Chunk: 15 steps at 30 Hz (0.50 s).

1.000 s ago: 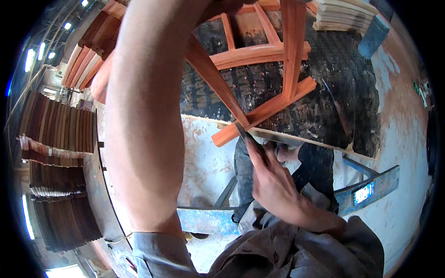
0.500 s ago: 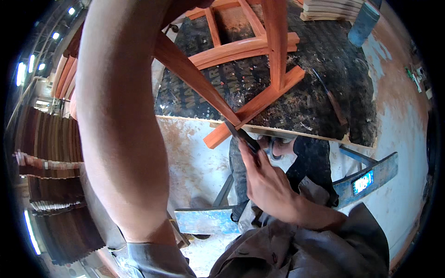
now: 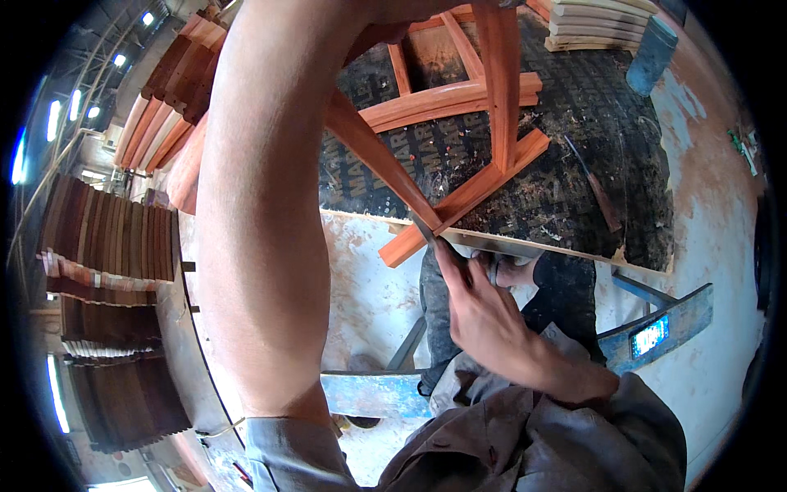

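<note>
My right hand [image 3: 488,320] is closed round a dark-handled blade [image 3: 424,228], its index finger stretched along it. The flat metal tip rests at the joint where a slanting wooden leg [image 3: 381,160] meets a short reddish crossbar [image 3: 492,184]. A second upright leg [image 3: 500,90] meets the same bar farther right. Both belong to a reddish wooden frame with a curved rail [image 3: 451,100] behind. From the left my bare forearm [image 3: 262,205] arches up over the frame. Only a strip of my left hand [image 3: 422,8] shows at the top edge, with its fingers mostly hidden.
The frame lies on a black, worn work board [image 3: 590,205]. A wooden-handled tool [image 3: 598,189] and a blue-grey cylinder [image 3: 652,56] are on its right. Pale slats [image 3: 594,25] stand behind. Low blue bench [image 3: 377,395], lit phone [image 3: 649,336] and stacked wood [image 3: 111,238] are around me.
The view has shifted left, so everything appears farther right. The blade stays at the same joint, and my right hand keeps its grip.
</note>
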{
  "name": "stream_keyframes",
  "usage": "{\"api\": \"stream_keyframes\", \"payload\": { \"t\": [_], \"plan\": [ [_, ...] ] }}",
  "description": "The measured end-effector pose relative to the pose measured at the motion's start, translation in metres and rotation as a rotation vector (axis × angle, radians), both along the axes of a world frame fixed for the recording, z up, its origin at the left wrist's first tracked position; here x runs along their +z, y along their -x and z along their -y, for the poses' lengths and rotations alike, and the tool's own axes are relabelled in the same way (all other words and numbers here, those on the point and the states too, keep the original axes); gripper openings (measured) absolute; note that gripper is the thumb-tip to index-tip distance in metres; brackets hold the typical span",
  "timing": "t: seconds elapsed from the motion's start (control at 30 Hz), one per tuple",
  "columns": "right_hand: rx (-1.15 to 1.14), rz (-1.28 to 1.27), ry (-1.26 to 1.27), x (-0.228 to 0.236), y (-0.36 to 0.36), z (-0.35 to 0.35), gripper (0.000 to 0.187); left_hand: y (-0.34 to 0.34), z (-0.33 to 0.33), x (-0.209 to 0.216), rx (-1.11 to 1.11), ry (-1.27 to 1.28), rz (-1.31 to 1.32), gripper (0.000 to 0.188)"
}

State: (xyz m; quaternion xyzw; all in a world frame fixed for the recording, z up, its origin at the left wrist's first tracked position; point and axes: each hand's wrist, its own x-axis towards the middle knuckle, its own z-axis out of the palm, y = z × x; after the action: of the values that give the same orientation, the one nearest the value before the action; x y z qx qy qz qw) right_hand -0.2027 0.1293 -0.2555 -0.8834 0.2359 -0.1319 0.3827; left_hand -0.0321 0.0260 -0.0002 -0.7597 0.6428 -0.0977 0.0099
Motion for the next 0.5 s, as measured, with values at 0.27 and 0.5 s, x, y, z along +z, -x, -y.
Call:
{"api": "stream_keyframes", "payload": {
  "t": [0.27, 0.5],
  "plan": [
    [-0.097, -0.153, -0.236, -0.012, 0.068, -0.009, 0.058, -0.018, 0.016, -0.013, -0.115, 0.076, -0.221, 0.058],
    [-0.455, 0.157, -0.096, -0.040, 0.151, -0.004, 0.040, -0.030, -0.004, -0.022, -0.093, 0.326, -0.055, 0.061]
  ]
}}
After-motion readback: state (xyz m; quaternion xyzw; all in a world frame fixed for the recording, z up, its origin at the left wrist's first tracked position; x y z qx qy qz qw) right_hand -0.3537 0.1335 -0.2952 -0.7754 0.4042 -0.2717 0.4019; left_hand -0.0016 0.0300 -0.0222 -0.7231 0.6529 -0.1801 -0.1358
